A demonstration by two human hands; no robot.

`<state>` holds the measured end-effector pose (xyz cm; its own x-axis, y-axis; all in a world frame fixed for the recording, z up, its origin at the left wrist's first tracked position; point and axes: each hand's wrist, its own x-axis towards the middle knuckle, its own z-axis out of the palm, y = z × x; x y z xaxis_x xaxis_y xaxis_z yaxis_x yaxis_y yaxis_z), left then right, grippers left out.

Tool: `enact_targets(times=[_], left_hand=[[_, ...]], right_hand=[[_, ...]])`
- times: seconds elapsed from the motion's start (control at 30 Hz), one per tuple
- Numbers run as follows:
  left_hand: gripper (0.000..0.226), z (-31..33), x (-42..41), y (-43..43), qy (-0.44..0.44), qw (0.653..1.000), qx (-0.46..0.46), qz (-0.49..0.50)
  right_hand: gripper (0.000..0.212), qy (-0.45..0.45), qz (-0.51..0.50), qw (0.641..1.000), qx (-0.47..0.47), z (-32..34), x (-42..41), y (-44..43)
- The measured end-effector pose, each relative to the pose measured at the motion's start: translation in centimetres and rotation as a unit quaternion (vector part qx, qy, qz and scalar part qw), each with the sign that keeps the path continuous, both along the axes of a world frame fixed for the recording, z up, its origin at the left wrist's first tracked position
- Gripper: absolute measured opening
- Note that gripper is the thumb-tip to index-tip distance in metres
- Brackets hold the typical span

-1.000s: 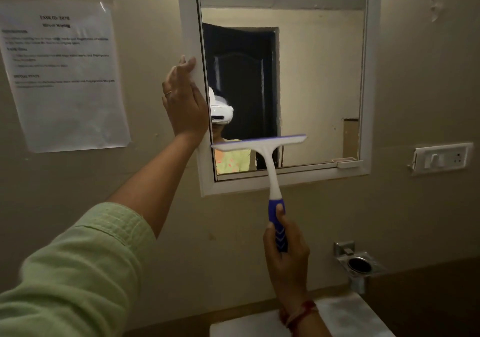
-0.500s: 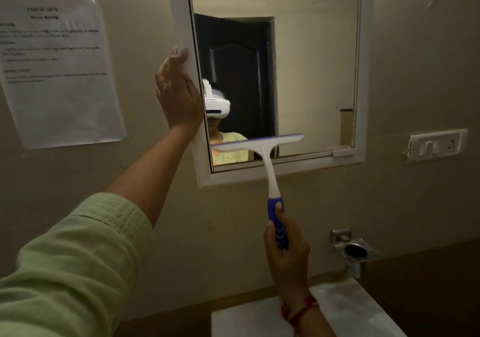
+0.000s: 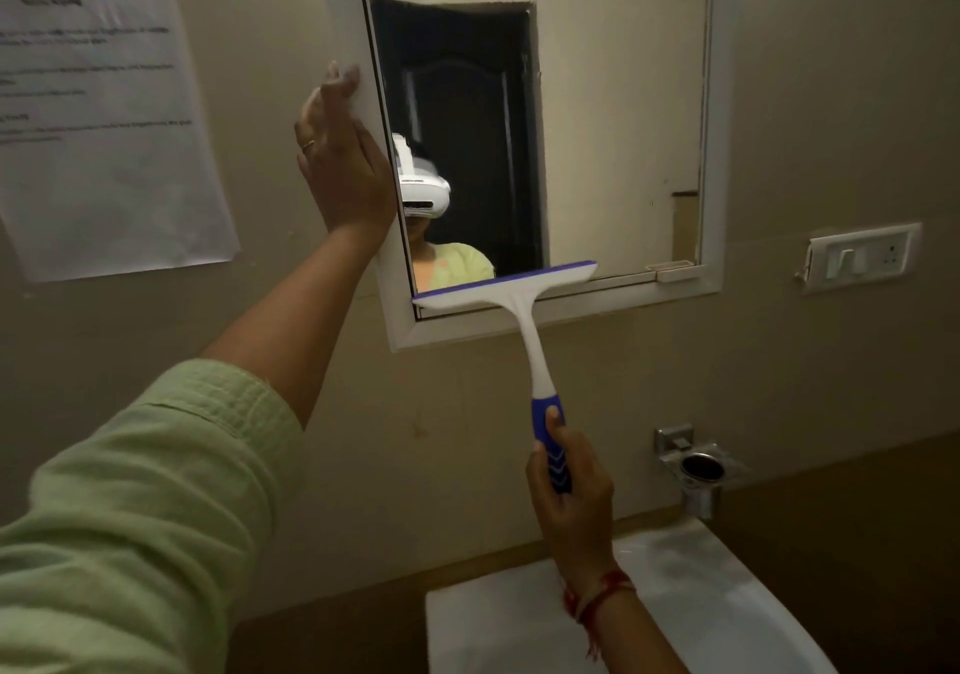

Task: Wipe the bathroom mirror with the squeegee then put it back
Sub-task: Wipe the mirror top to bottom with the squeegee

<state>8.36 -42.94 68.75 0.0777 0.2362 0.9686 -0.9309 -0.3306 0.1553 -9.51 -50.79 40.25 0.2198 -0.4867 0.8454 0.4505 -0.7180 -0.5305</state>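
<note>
The white-framed bathroom mirror (image 3: 613,117) hangs on the beige wall. My right hand (image 3: 569,491) grips the blue handle of a white squeegee (image 3: 524,320), whose blue-edged blade lies across the mirror's bottom left, at the lower frame edge. My left hand (image 3: 340,158) rests flat with fingers apart on the mirror's left frame (image 3: 343,13), its green sleeve filling the lower left of the view.
A printed paper sheet (image 3: 98,112) is taped to the wall at left. A switch and socket plate (image 3: 862,257) sits right of the mirror. Below it is a metal cup holder (image 3: 696,468). A white basin (image 3: 675,611) lies under my right hand.
The squeegee blade has slid down the glass to the mirror's bottom edge. My left hand has stayed on the left frame.
</note>
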Motion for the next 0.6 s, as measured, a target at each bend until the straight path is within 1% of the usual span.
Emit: enact_targets(times=[0.2,0.3,0.47,0.6], left_hand=[[0.041,0.0,0.3,-0.1,-0.012,1.0,-0.006,0.008],[0.04,-0.1,0.4,-0.1,-0.008,1.0,-0.013,0.01],[0.042,-0.3,-0.3,-0.1,-0.001,1.0,-0.02,0.019],[0.043,-0.2,0.0,-0.2,0.003,1.0,-0.012,0.015]], right_hand=[[0.04,-0.026,-0.011,1.0,-0.007,1.8,-0.5,0.1],[0.038,-0.019,-0.011,1.0,0.003,2.7,-0.5,0.1],[0.039,0.004,-0.014,1.0,0.023,0.9,-0.7,0.7],[0.037,-0.002,-0.009,1.0,0.026,0.6,-1.0,0.8]])
